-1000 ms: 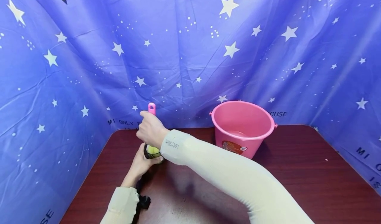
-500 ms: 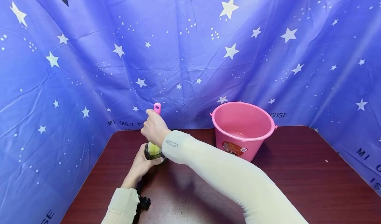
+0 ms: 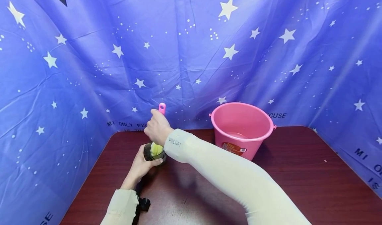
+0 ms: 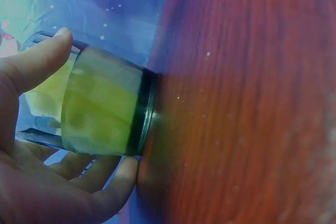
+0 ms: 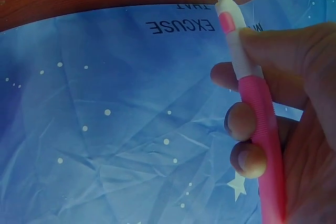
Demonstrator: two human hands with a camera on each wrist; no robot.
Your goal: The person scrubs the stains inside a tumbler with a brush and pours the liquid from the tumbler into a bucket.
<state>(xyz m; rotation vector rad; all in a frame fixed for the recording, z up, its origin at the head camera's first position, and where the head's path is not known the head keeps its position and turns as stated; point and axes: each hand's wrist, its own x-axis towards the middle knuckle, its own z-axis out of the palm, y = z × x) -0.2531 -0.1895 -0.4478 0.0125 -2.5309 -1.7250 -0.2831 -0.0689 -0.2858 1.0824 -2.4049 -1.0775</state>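
The work looked to be at the scrubbing step: the left hand [image 3: 141, 162] held the glass [image 4: 102, 103], thumb on one side of its wall and fingers round the other, while the right hand [image 3: 157, 127] gripped the pink handle [image 5: 266, 124] of a sponge brush above the glass, its fingers curled about it. The yellow sponge head [image 3: 156, 149] sat down inside the glass, showing yellow-green through the tinted wall. The glass stood over the dark red table [image 3: 298, 165], its base at or very near the wood; whether it touched could not be told for certain. A pink bucket [image 3: 221, 142] stood well apart to the right of the glass. The next move, by judgement, called for the left hand to keep the glass steady while the sponge was worked round its inner wall and floor. Compared with a second earlier, the right hand and the handle's end had swung rightward over the glass, toward the bucket's side, and more of the sponge showed at the mouth; the glass, the left hand's hold and the bucket had hardly changed.
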